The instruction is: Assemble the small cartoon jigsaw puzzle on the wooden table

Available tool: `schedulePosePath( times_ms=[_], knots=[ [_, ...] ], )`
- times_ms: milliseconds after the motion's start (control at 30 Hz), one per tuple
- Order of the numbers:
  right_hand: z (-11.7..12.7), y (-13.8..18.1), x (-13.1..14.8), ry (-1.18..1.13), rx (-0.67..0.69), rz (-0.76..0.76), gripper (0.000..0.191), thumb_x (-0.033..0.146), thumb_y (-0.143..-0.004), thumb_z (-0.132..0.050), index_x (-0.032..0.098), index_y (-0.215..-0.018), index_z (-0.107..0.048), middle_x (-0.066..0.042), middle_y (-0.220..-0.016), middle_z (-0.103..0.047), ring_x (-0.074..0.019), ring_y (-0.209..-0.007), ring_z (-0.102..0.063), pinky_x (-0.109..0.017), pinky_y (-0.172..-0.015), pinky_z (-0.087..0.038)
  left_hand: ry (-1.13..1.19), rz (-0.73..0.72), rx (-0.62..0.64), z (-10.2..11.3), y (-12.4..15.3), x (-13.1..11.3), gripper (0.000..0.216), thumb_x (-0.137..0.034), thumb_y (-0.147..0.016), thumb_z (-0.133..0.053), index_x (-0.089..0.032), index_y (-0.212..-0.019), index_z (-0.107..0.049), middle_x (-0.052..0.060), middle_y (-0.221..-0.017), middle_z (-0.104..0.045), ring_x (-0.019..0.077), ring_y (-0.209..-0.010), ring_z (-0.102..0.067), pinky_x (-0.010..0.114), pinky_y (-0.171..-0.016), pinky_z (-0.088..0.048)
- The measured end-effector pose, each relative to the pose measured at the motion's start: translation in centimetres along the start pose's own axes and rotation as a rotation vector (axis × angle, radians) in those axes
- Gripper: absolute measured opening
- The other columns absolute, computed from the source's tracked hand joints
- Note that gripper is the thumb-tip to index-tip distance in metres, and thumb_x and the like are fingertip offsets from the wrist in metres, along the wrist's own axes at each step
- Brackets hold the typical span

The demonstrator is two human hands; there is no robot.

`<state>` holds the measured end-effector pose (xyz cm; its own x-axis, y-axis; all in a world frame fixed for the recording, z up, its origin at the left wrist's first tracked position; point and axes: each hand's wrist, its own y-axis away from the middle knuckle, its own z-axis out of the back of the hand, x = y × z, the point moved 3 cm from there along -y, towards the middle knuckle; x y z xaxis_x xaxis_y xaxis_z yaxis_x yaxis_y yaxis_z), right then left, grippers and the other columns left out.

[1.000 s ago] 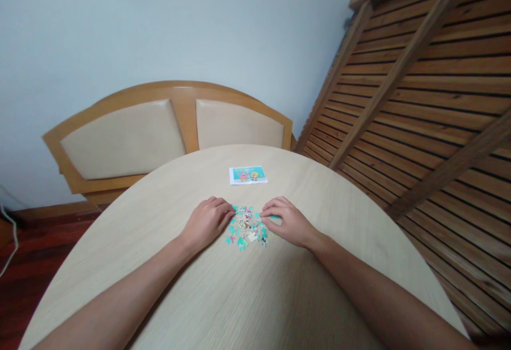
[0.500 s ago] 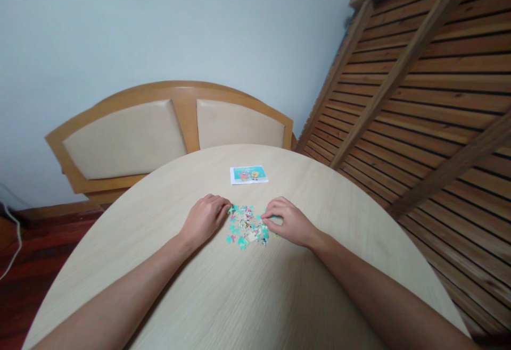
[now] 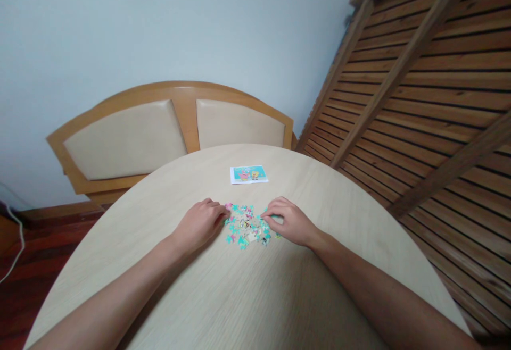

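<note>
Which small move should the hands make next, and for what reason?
Perhaps the left hand should slide the pink piece beside it slightly outward, away from the other puzzle pieces: it lies at their far left edge, within that hand's easy reach, while the others crowd together.

Pale rounded table: scattered puzzle pieces, picture card beyond.

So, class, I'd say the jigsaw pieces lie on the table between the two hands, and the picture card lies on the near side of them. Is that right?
Not quite: the picture card lies on the far side of the jigsaw pieces, as the head view shows. The pieces do lie on the table between the left hand and right hand.
</note>
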<state>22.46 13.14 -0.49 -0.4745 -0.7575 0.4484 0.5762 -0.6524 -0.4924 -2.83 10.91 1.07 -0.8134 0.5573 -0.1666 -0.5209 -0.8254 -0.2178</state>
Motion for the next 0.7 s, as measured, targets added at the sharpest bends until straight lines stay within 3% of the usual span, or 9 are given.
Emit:
schedulePosePath(
  times_ms=[233, 467, 700],
  knots=[
    [-0.1, 0.0, -0.7, -0.039, -0.012, -0.116, 0.015, 0.026, -0.095, -0.061, 0.022, -0.097, -0.075, -0.006, -0.093, -0.075, -0.0211, -0.093, -0.065, -0.036, -0.086, -0.051, 0.002, 0.031, -0.018, 0.2, 0.0, -0.6, 0.028, -0.03, -0.102, -0.046, -0.019, -0.099, -0.071, 0.008, -0.093, -0.071, 0.0234, -0.088, -0.063, 0.036, -0.079, -0.05],
    [-0.3, 0.1, -1.1, -0.081, -0.027, -0.194, 0.014, 0.024, -0.09, -0.066, 0.022, -0.102, -0.074, -0.006, -0.1, -0.075, -0.0205, -0.097, -0.067, -0.035, -0.089, -0.052, 0.12, -0.104, -0.1, -0.8, -0.3, -2.6, 0.022, -0.027, -0.102, -0.049, -0.023, -0.116, -0.066, 0.005, -0.112, -0.072, 0.0233, -0.105, -0.062, 0.039, -0.092, -0.051],
    [-0.2, -0.1, -0.7, -0.044, -0.011, -0.162, 0.01, 0.026, -0.092, -0.065, 0.023, -0.094, -0.075, -0.004, -0.094, -0.076, -0.0211, -0.094, -0.066, -0.035, -0.088, -0.05, 0.134, -0.099, -0.1, -1.3, -0.6, -2.7, 0.018, -0.023, -0.1, -0.053, -0.024, -0.105, -0.071, 0.004, -0.104, -0.074, 0.0227, -0.099, -0.064, 0.037, -0.089, -0.051]
  ],
)
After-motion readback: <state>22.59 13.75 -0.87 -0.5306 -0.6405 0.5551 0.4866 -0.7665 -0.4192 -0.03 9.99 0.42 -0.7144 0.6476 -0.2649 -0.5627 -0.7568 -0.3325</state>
